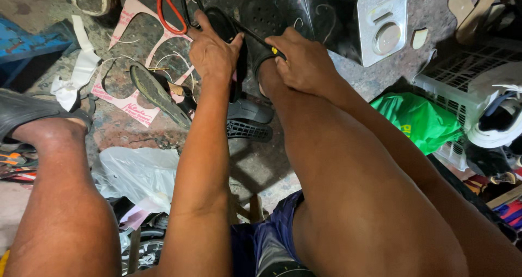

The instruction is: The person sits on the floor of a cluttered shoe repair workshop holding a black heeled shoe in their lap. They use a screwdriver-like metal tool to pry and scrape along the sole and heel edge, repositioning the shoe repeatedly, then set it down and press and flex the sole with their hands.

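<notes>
Far left there's a foot in a dark sandal [27, 111] resting on the floor [119, 127], with white rag scraps [76, 73] and pink cut-out cardboard [130, 100] scattered past it, plus a worn insole [157, 95] lying on top. Red-handled scissors [169, 8] sit just above. Then the left hand [212, 51], closed over a black shoe [239, 48] and pinning it against the knee, fingers wrapped on the upper edge. Right beside it the right hand [304, 65] is curled tight round a thin black tool [261, 38] with a bit of yellow at the grip, tip aimed at the shoe near the left fingers. Another black sandal [250, 122] lies on the floor underneath. Further right: a metal tin [375, 21], green bag [418, 119], white crate [462, 92].

My take: keep that left grip firm so the shoe can't twist, and push the tool away from the fingertips, short controlled strokes. Slipping looks like the real risk here.
</notes>
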`<state>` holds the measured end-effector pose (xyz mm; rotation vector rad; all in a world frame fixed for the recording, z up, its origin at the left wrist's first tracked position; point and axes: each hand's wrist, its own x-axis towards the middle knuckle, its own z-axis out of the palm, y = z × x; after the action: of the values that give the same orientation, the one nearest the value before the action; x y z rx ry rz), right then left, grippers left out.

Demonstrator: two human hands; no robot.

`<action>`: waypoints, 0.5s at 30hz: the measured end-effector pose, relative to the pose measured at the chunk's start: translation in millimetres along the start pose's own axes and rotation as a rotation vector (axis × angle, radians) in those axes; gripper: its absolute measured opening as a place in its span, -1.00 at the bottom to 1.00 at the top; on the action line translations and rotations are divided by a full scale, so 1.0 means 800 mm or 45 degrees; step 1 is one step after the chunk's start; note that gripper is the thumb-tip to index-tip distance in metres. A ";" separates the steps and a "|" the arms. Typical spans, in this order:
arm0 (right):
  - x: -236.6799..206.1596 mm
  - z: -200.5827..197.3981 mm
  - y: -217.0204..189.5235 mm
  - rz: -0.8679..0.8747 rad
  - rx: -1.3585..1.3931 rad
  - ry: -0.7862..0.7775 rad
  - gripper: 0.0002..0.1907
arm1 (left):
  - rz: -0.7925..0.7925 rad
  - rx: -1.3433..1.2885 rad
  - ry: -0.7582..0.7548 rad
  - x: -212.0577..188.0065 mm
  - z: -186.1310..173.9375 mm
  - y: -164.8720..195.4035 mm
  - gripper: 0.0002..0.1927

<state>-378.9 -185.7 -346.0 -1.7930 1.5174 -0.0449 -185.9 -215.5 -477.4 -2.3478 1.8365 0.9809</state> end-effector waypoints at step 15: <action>0.035 0.012 0.008 -0.035 -0.240 -0.042 -0.64 | 0.093 0.152 0.080 0.000 0.004 0.012 0.21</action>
<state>-371.2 -204.8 -368.3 -1.9532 1.5156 0.1171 -195.5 -217.4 -476.3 -2.2833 1.9569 0.7872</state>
